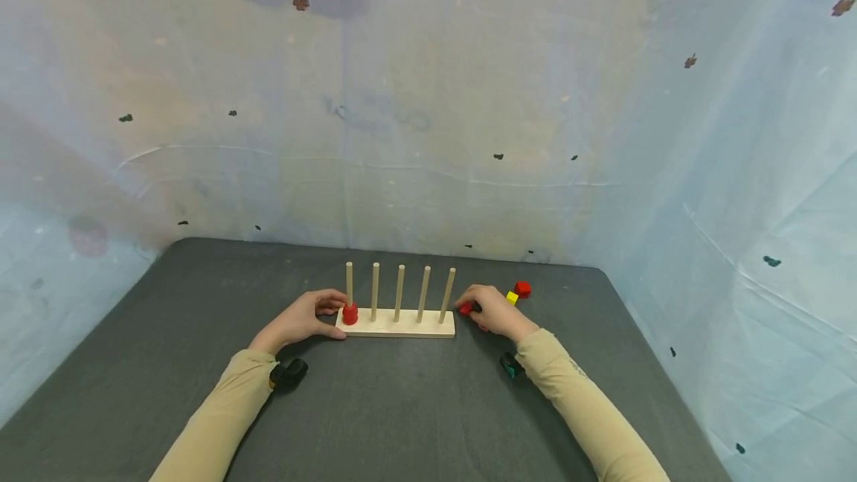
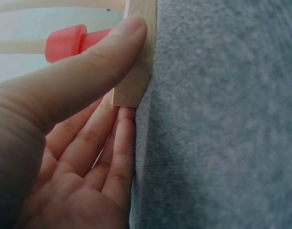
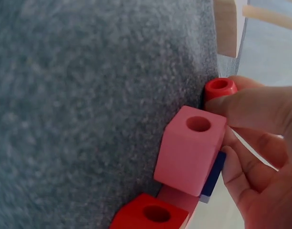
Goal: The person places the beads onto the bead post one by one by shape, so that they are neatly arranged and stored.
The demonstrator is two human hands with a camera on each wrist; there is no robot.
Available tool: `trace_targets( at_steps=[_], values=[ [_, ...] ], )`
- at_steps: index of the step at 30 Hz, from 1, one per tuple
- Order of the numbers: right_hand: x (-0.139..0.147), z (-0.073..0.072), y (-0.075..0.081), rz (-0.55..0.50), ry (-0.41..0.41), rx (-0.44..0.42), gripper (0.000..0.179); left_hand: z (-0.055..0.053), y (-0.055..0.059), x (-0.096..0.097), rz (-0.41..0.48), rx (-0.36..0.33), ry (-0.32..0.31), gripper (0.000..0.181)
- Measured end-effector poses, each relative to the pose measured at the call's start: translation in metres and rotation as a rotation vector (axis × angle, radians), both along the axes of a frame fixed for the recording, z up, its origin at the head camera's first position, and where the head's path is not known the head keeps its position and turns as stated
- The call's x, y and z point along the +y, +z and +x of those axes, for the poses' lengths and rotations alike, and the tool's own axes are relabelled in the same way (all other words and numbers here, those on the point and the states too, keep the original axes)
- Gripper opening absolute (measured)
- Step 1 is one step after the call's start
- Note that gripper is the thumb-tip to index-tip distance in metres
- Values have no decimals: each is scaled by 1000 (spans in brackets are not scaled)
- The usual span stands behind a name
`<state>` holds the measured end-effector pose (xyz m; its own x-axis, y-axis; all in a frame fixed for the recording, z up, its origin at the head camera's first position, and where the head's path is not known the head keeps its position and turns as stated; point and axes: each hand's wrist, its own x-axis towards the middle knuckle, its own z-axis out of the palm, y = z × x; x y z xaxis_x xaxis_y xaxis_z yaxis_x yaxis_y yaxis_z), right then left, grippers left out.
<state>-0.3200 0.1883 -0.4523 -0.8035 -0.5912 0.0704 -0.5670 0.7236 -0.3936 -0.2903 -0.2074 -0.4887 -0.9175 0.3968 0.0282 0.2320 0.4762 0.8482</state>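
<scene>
A pale wooden peg board (image 1: 395, 328) with several upright pegs lies on the dark table. Red rounded beads (image 1: 350, 316) sit low on its leftmost peg. My left hand (image 1: 304, 316) grips the board's left end, the thumb (image 2: 115, 52) along the front edge and the other fingers behind and beside the end. Just past the board's right end, my right hand (image 1: 494, 311) pinches a small red bead (image 3: 222, 92) between thumb and finger, its hole facing up. Close by the right fingers stand a pink block (image 3: 181, 157) with a hole and a dark blue piece (image 3: 213, 179).
Beyond the right hand are a red block (image 1: 523, 289) and a yellow block (image 1: 512, 297). The grey table (image 1: 375, 407) runs back to a pale hanging sheet (image 1: 428, 95), which also closes off the right side.
</scene>
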Motion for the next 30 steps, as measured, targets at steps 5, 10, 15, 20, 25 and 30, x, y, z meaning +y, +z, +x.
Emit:
trace_targets(
  at_steps=[5, 10, 15, 20, 25, 30],
  values=[
    [-1, -2, -1, 16, -6, -3, 34, 0, 0, 0, 7, -9, 11, 70],
    [1, -1, 1, -27, -20, -1, 27, 0, -1, 1, 3, -9, 16, 69],
    [7, 0, 4, -147, -63, -28, 23, 1, -1, 0, 16, -6, 9, 68],
    [17, 3, 12, -319, -106, -116, 27, 2, 2, 0, 25, -4, 1, 68],
    [24, 5, 24, -451, -166, -202, 28, 2, 1, 0, 20, -6, 5, 68],
    [27, 5, 41, -587, -219, -305, 32, 2, -1, -1, 17, 0, 3, 69]
  ],
)
